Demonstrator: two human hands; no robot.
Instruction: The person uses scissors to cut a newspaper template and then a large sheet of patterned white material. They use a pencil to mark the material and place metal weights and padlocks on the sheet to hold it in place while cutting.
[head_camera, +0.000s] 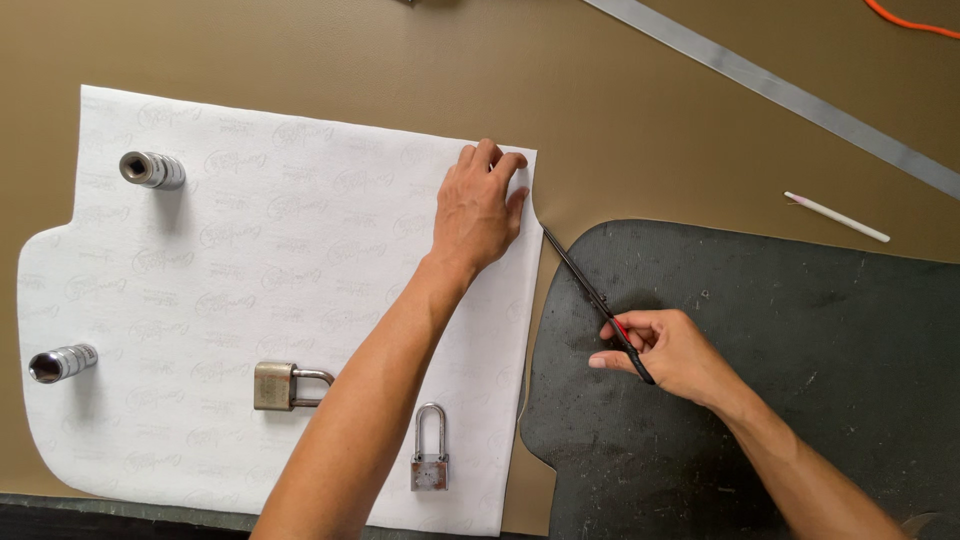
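Observation:
My left hand (478, 208) lies flat with fingers spread on the top right corner of a large white paper pattern (250, 250) that covers tan sheet material (400, 60). My right hand (665, 352) grips a thin black tool with a red mark (592, 295). The tool's tip touches the pattern's right edge just below my left hand. Two padlocks, a brass one (285, 385) and a silver one (430, 455), lie on the pattern, as do two metal sockets (152, 169) (62, 362) along its left side.
A dark rubber mat piece (780, 360) lies under my right hand, to the right of the pattern. A long metal ruler (790, 95) runs diagonally across the top right. A white marking pencil (835, 216) lies near it. An orange cord (905, 20) shows in the corner.

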